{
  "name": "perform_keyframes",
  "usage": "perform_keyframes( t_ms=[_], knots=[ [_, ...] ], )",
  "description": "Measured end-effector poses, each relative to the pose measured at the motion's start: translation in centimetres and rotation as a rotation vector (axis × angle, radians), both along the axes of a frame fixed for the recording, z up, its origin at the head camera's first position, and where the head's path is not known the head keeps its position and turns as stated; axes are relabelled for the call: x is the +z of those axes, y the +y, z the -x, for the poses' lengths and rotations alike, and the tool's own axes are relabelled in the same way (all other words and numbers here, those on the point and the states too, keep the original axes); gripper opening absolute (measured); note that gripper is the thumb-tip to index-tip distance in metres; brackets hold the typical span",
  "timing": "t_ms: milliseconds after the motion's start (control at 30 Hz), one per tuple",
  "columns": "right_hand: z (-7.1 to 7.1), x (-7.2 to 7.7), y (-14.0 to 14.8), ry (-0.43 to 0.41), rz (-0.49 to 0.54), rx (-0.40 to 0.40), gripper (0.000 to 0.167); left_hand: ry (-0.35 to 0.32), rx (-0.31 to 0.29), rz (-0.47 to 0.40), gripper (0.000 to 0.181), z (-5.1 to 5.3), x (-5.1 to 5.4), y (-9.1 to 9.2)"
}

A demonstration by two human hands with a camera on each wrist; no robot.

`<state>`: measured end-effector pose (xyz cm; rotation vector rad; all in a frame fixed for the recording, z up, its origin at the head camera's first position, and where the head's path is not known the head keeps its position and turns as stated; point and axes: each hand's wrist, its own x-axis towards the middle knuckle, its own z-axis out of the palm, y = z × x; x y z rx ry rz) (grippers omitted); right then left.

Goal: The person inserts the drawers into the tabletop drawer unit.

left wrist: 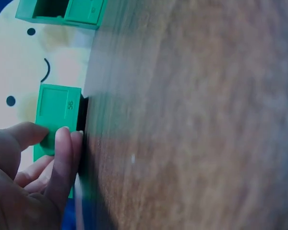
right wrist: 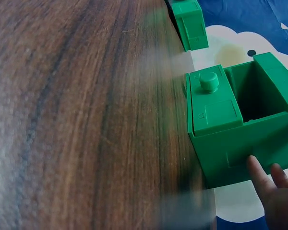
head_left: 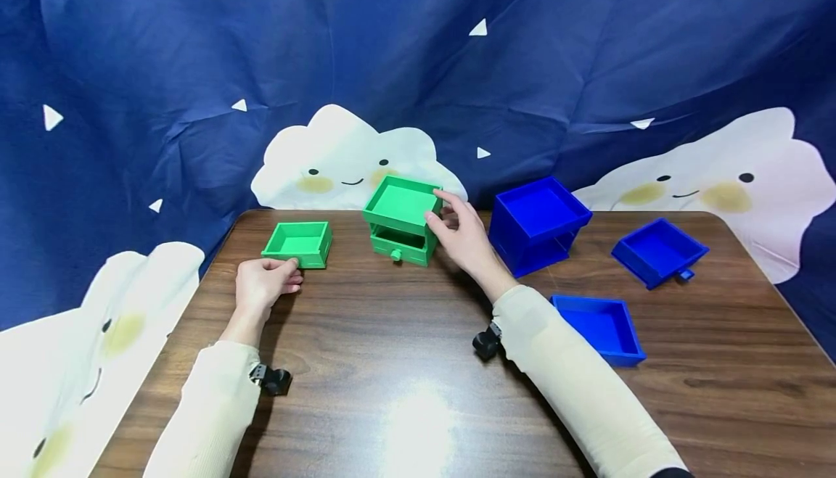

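My left hand is at the near side of a small green drawer on the left of the table. In the left wrist view, thumb and fingertips pinch at the drawer's front face, covering part of it. My right hand rests against the right side of a green cabinet, fingers fairly straight, thumb at the front right corner of its tray-like top. The cabinet's lower drawer, with a round knob, is in place. Above it is an open slot.
Right of the green cabinet stands a blue cabinet with an open front. A blue drawer with a knob lies at the far right, and another blue drawer sits beside my right forearm. A patterned cloth hangs behind the wooden table.
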<state>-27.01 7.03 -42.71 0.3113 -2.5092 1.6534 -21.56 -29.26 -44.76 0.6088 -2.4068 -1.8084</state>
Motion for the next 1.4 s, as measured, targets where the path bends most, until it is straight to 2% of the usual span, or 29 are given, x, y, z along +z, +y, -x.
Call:
perform_keyframes(
  t_ms=[133,300,767,1000,1400],
  knots=[
    [0.1,0.0,0.0,-0.003,-0.004,-0.005,0.055,0.027,0.04,-0.056,0.032,0.0,0.0,0.0],
    [0.1,0.0,0.0,-0.007,-0.001,-0.006,0.055,0.039,0.046,-0.104,0.031,0.1,-0.1,-0.2],
    [0.1,0.0,0.0,-0.009,-0.007,-0.005,0.055,0.054,0.092,-0.263,0.005,-0.6,0.2,-0.3],
    [0.1,-0.1,0.0,-0.001,0.001,-0.011,0.054,0.086,0.089,-0.314,0.008,-0.9,0.0,-0.7],
    [0.1,-0.1,0.0,0.005,-0.001,-0.011,0.055,0.137,0.038,-0.355,0.019,-2.3,0.7,0.3]
  ],
)
